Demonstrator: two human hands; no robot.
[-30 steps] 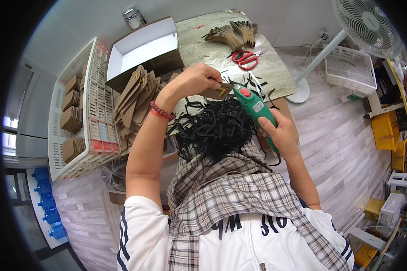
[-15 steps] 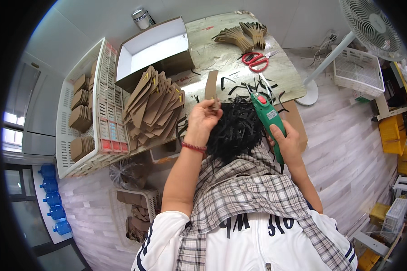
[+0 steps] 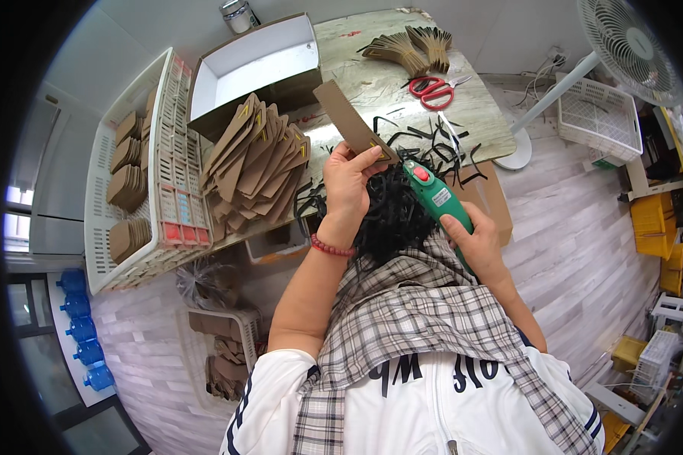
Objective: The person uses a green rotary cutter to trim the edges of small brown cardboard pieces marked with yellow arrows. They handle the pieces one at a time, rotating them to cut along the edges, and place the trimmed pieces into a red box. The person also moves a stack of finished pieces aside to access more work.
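Observation:
My left hand (image 3: 346, 186) pinches the near end of a flat, slightly curved brown piece (image 3: 341, 114) with a small yellow mark. The piece slants up and left over the table. A green handheld power tool (image 3: 442, 199) with a red switch is gripped in my right hand (image 3: 478, 241). Its front end is close to the piece's right edge; whether they touch I cannot tell. Below both hands, a heap of black strip offcuts (image 3: 387, 224) lies on my plaid apron (image 3: 410, 311). To the left sits a pile of similar brown pieces (image 3: 254, 167).
Red-handled scissors (image 3: 434, 94) and two fanned brown stacks (image 3: 402, 54) lie toward the table's far side. An open box (image 3: 262, 61) and a white plastic crate (image 3: 167, 159) with brown stacks stand left. A fan (image 3: 628, 45) stands at the far right.
The brown piece has tilted to the left, and its marked face now shows. My right hand has brought the green tool leftward, up to the piece's edge.

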